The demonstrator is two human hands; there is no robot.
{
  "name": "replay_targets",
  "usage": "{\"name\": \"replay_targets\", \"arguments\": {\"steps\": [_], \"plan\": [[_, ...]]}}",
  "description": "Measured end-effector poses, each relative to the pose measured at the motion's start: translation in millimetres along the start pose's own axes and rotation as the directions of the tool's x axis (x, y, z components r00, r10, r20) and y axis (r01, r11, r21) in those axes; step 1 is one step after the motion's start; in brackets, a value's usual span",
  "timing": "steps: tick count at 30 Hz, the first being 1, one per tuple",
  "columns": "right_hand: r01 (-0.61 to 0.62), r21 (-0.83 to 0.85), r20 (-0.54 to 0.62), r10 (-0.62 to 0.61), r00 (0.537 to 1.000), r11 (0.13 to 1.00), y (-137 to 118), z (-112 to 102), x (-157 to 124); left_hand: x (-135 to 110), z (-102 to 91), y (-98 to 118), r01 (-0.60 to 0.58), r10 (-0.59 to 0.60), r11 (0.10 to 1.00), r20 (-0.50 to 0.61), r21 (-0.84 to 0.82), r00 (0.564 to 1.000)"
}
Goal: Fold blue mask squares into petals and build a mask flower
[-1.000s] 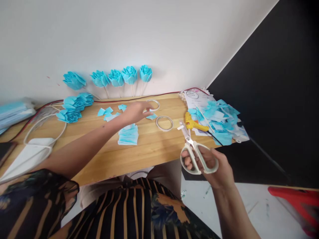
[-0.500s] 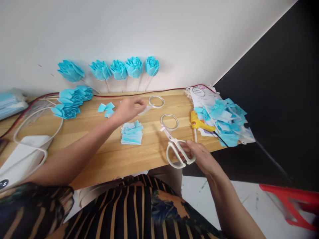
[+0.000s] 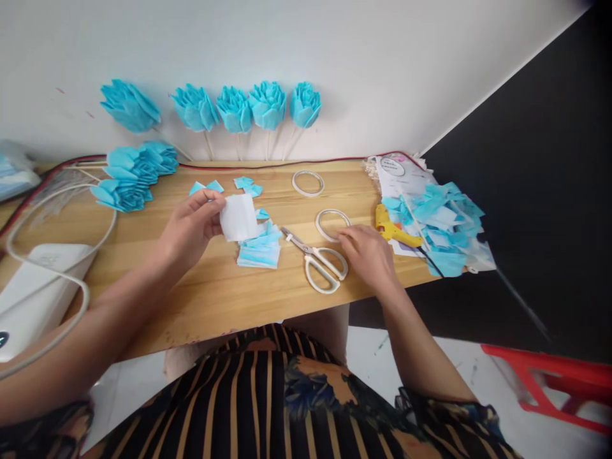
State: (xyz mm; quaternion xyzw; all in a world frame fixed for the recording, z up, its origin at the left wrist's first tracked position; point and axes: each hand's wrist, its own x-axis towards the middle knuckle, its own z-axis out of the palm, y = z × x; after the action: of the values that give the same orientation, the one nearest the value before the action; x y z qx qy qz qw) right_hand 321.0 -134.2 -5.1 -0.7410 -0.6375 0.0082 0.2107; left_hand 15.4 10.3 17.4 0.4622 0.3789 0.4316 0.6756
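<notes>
So: white square (image 3: 238, 218) pinched over table (image 3: 210, 296)

Left hand (image 3: 191, 228) grips its left edge, face toward us; right hand's (image 3: 367, 254) fingers bend at nearer tape ring (image 3: 319, 230), grip we can't tell. Between, scissors (image 3: 308, 250) lie diagonally, blades pointing far-left.

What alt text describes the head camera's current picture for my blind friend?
A person's left hand holds up a white square over a wooden table; the right hand is near a tape ring and scissors. Five blue flowers on sticks lean against the wall.
</notes>
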Motion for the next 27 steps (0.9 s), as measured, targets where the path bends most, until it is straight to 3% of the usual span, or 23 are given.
{"name": "replay_targets", "arguments": {"steps": [3,6,9,12,15,18,22,27], "plan": [[0.097,-0.054,0.121,-0.090,0.989,0.994,-1.4,1.8,13.6,0.1,-3.3,-0.5,-0.023,0.023,0.996,0.001,-0.084,1.000],[0.114,-0.145,0.206,-0.082,0.975,0.983,-4.9,4.6,31.1,-0.3,-5.7,-0.3,-0.065,0.067,0.984,0.005,-0.163,0.998],[0.118,-0.260,0.241,-0.054,0.969,0.958,-5.4,3.4,51.8,-0.3,-10.1,-2.6,-0.063,0.073,0.978,0.043,-0.200,0.996],[0.121,-0.348,0.190,-0.056,0.980,0.930,-14.0,0.2,71.0,1.1,-15.3,-6.4,-0.030,0.045,0.979,0.072,-0.203,0.996],[0.165,-0.216,0.149,-0.135,0.980,0.962,-41.7,2.2,83.5,2.7,-17.8,-8.0,0.001,0.012,0.975,0.055,-0.220,0.998],[0.278,0.038,0.239,-0.279,0.930,0.960,-76.3,12.5,92.2,3.3,-18.1,-7.1,-0.011,0.013,0.970,0.008,-0.243,1.000],[0.202,0.134,0.329,-0.236,0.915,0.970,-102.1,32.3,108.0,3.5,-19.2,-6.3,-0.019,0.016,0.965,-0.013,-0.262,1.000],[0.131,0.184,0.446,-0.202,0.872,0.974,-105.3,53.7,125.1,4.1,-20.2,-7.9,-0.029,0.025,0.960,-0.018,-0.280,1.000]]}}
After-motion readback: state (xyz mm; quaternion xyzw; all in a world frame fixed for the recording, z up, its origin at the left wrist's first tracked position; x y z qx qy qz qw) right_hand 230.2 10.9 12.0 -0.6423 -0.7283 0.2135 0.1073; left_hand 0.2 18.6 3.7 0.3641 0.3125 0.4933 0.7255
